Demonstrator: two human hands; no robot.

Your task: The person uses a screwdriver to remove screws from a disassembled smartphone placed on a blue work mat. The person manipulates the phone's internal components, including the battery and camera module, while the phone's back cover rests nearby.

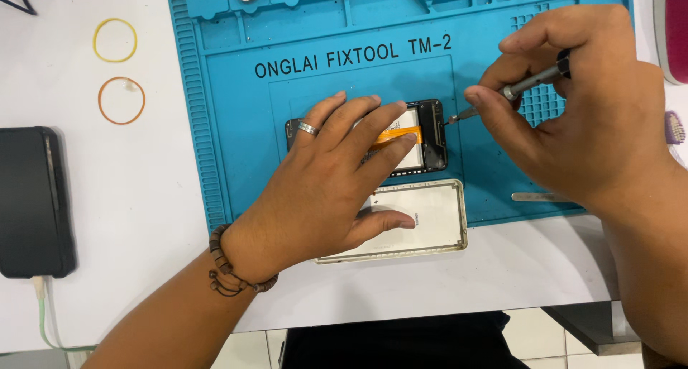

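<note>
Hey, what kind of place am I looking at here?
Likely a phone repair bench: a blue silicone repair mat, an opened phone under the left hand, and a precision screwdriver in the right hand.

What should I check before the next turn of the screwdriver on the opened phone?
1. Left hand pressing flat on the opened phone: ok.
2. Right hand pinching the screwdriver: ok.
3. Tip at the phone's right edge: ok; seated in a screw: cannot tell.
4. Orange ribbon cable away from the tip: ok.
5. Phone lying on the blue mat: ok.
6. Removed back cover apart from the tip: ok.
</note>
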